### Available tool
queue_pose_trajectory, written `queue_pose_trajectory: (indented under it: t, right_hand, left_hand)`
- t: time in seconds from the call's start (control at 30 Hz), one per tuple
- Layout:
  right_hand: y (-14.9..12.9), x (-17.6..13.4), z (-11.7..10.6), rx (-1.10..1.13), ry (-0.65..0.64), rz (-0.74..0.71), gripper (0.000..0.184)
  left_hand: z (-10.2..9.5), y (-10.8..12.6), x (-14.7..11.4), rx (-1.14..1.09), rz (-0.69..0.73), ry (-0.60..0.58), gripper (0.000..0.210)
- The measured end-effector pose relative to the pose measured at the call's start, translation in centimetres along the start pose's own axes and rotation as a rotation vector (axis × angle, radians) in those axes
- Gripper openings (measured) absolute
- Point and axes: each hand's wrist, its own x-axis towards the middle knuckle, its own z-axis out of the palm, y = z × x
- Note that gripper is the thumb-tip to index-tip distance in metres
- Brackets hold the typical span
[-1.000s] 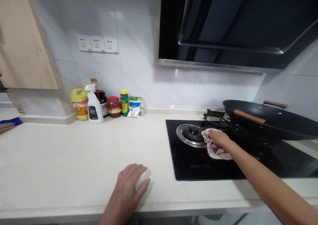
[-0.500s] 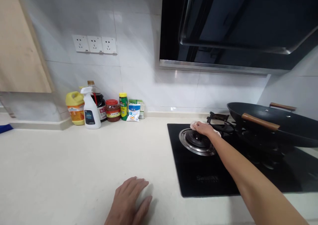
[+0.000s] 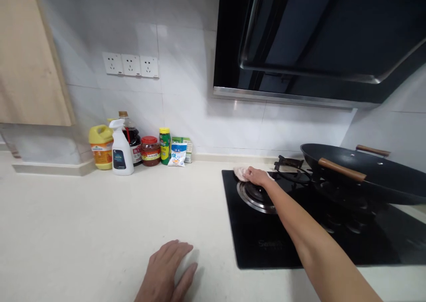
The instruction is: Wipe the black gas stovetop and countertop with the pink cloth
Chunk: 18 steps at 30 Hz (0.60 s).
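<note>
The cloth [image 3: 239, 173] is gripped in the right hand [image 3: 257, 176], bunched beneath the fingers. It is located at the back left corner of the black glass gas cooktop [image 3: 254, 246], just behind the left burner [image 3: 253, 195], whose rear part is covered by the hand and forearm. The left hand [image 3: 162, 271] is held palm down at the front of the white countertop [image 3: 100, 222], with nothing grasped; its fingers are loosely extended and the thumb is set apart. Whether the countertop is pressed by the palm cannot be told.

A pot support [image 3: 289, 163] is seen to the right of the cloth, near the back edge of the cooktop. A black wok [image 3: 376, 171] with wooden handles is placed over the right side. Against the wall, to the left of the cooktop, a white spray bottle [image 3: 122, 153], a red-lidded jar [image 3: 150, 152], a yellow-capped green container [image 3: 165, 146] and a blue-and-white packet [image 3: 178, 154] are grouped.
</note>
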Motion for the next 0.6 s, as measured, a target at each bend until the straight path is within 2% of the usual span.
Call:
queue_pose_trajectory:
  t: [0.13, 0.23, 0.47, 0.6]
  right_hand:
    - [-4.0, -0.8, -0.2, -0.004, -0.012, -0.121, 0.035]
    - [-5.8, -2.7, -0.5, -0.001, -0.011, -0.188, 0.035]
    - [-5.6, -9.8, -0.3, 0.06, 0.041, -0.305, 0.023]
    - [-4.6, -14.4, -0.1, 0.115, 0.083, -0.329, 0.013]
  left_hand:
    - [0.1, 0.0, 0.2, -0.014, -0.012, -0.012, 0.026]
    - [-0.2, 0.2, 0.3, -0.047, -0.064, -0.058, 0.026]
    - [-1.2, 1.2, 0.7, -0.128, -0.232, -0.228, 0.025]
    - [-1.3, 1.2, 0.8, -0.164, -0.268, -0.253, 0.027]
